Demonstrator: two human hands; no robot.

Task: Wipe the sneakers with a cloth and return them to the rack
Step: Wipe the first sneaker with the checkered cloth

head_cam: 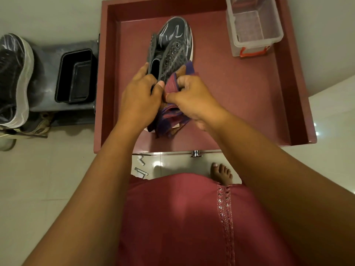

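- I have the dark sneaker (171, 48) lying on the floor of the maroon tray (240, 96), toe pointing away from me, so the surface takes its weight while I work on it
- My left hand (139, 96) steadies it at the heel end: fingers curled over the collar into the opening, thumb against the near side, a firm hold I judge is there to stop the shoe sliding under the wiping
- My right hand (190, 96) is bunched on the striped cloth (172, 116), fingers curled tight around a wad of it, pressing it against the sneaker's right flank near the eyelets; loose folds hang toward me over the heel
- The second sneaker (15, 79) sits on the rack (48, 73) at my left, beside a black tub (75, 76)
- A clear plastic box (253, 25) stands in the tray's far right corner, apart from the work
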